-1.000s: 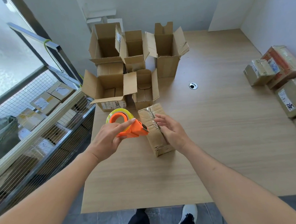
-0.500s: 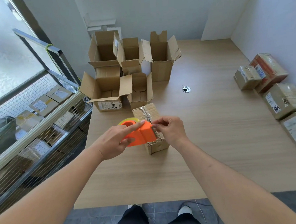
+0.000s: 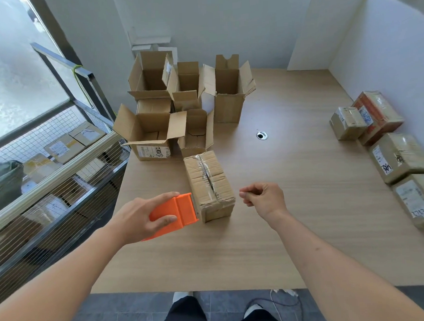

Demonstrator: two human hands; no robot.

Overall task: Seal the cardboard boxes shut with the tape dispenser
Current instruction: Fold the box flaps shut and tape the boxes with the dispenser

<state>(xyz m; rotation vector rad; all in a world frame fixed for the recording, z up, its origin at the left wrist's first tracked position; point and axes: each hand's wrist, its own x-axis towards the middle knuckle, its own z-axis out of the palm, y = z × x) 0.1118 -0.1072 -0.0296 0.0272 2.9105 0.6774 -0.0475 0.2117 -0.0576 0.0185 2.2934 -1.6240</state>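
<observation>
The long pale wooden table [image 3: 294, 205] carries everything. At its far left stands a cluster of open brown cardboard boxes [image 3: 178, 100], flaps up and still to be closed; along its right edge lies a row of taped, labelled parcels [image 3: 387, 151]. Near the front sits the small closed brown cardboard box [image 3: 208, 185], clear tape running along its top seam.

The orange plastic tape dispenser [image 3: 174, 215], which half a second ago was up on this box's top, now sits at the box's near-left corner, low beside the table surface. The left hand [image 3: 138, 218] grips it, fingers over the top and thumb underneath. The right hand [image 3: 262, 197], pinching at the tape before, has come off the box and hovers just beside it, fingers loosely curled on nothing.

This box's strip looks finished; an open box likely comes next.
</observation>
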